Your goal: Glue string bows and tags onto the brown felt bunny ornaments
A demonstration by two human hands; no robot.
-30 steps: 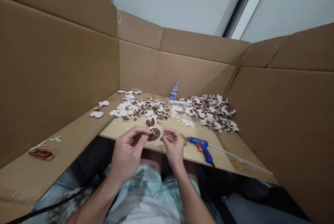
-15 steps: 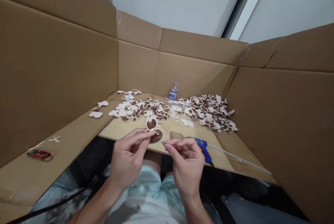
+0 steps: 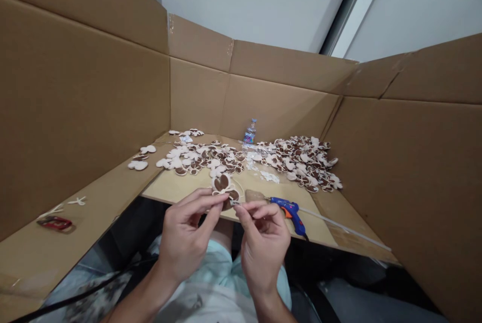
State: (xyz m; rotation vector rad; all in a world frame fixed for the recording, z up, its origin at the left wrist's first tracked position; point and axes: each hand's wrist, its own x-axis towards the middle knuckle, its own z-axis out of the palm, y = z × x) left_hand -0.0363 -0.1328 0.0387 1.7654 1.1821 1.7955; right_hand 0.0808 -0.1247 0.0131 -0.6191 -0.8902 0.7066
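My left hand (image 3: 188, 232) pinches a brown-and-white bunny-shaped plush ornament (image 3: 221, 183) between thumb and fingers. A cream cord bow is tied across its middle, and a loop of cord trails off to its right. With thumb and forefinger, my right hand (image 3: 265, 242) grips a small pale tag-like piece (image 3: 235, 203) at the ornament's lower right side. Whether that piece touches the ornament I cannot tell. Just beyond my right hand lies a blue hot glue gun (image 3: 289, 210) with an orange trigger, its nozzle towards a brownish block (image 3: 254, 195).
Loose ornaments lie in a middle heap (image 3: 203, 157) and a right heap (image 3: 305, 162). A plastic bottle (image 3: 249, 132) stands behind them. White paper scraps (image 3: 270, 177) lie between. Red-handled cutters (image 3: 54, 223) and cord bows (image 3: 77, 201) rest at left. Cardboard walls (image 3: 278, 79) surround the table.
My right hand has moved left, bringing the small piece up to the ornament. The ornament has tilted and turned slightly, and more of the glue gun shows.
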